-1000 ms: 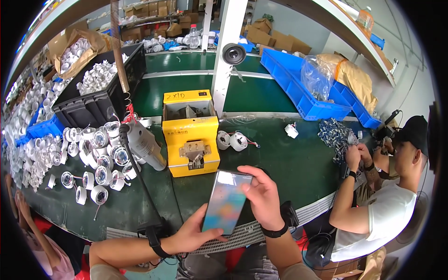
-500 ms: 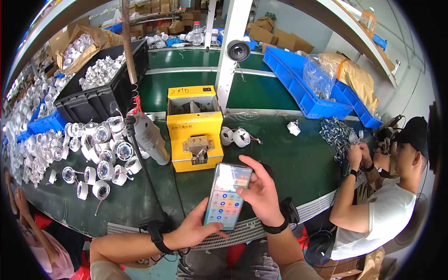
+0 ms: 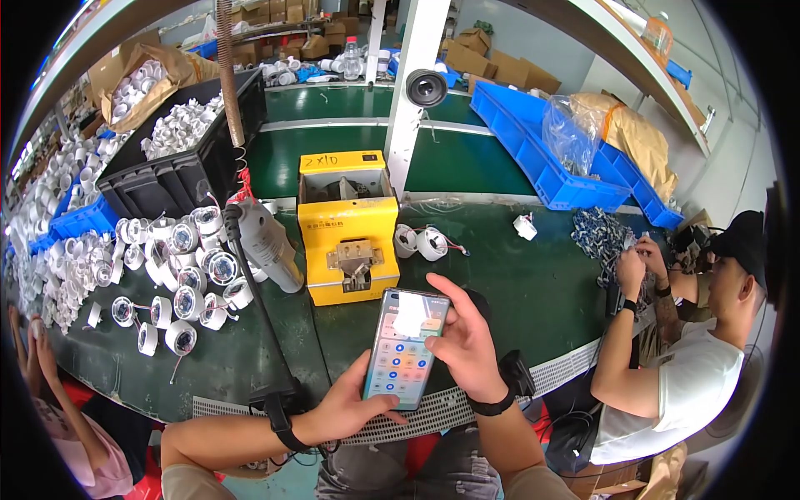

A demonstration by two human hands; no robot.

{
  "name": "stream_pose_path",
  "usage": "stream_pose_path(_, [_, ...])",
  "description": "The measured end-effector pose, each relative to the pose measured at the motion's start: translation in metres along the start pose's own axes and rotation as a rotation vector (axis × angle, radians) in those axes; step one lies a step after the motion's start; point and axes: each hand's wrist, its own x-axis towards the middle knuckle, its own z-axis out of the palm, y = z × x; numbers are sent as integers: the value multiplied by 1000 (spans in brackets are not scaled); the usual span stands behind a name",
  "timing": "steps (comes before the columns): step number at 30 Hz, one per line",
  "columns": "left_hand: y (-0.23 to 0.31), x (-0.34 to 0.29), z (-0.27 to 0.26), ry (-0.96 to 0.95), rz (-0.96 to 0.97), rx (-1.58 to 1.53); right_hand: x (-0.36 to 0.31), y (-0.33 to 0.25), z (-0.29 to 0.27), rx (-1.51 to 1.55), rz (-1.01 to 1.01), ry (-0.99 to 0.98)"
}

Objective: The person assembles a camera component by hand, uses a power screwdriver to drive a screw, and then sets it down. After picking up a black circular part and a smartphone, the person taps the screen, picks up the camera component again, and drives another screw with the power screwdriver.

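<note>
A smartphone (image 3: 403,354) with a lit screen of round icons is held upright between my two hands, over the near edge of the green bench. My left hand (image 3: 354,402) closes around its lower left side, thumb along the bottom of the screen. At the upper right side, my right hand (image 3: 468,343) grips the phone, with its thumb on or just over the screen and the index finger stretched behind the top corner. Just beyond the phone stands a yellow machine (image 3: 350,229) with a metal fixture on its front.
White round parts with wires (image 3: 189,304) and a grey electric screwdriver (image 3: 271,243) lie left of the machine. A black crate (image 3: 179,171) stands behind them. Blue trays (image 3: 542,158) are at the back right. A co-worker (image 3: 675,367) handles small parts at right; another person sits far left.
The phone and my hands stay nearly in place, with only a slight shift. At right, the co-worker's hands have moved up a little; the far-left person's hands have also moved.
</note>
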Motion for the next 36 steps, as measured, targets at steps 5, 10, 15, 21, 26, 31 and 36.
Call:
stream_pose_path(5, [1,0,1,5,-2,0,1,0,5,0,7,34])
stream_pose_path(10, [0,0,0,13,6,19,2,1,3,-13,13,20])
stream_pose_path(15, [0,0,0,10,12,16,1,0,-1,10,-2,-8])
stream_pose_path(21, [-1,-2,1,12,10,22,-1,0,-1,-2,4,-29])
stream_pose_path(26, [-2,0,-6,21,3,2,5,6,4,12,29,24])
stream_pose_path(31, [2,0,3,24,15,29,3,0,3,-2,22,27])
stream_pose_path(36, [1,1,1,31,10,14,5,3,2,-27,32,28])
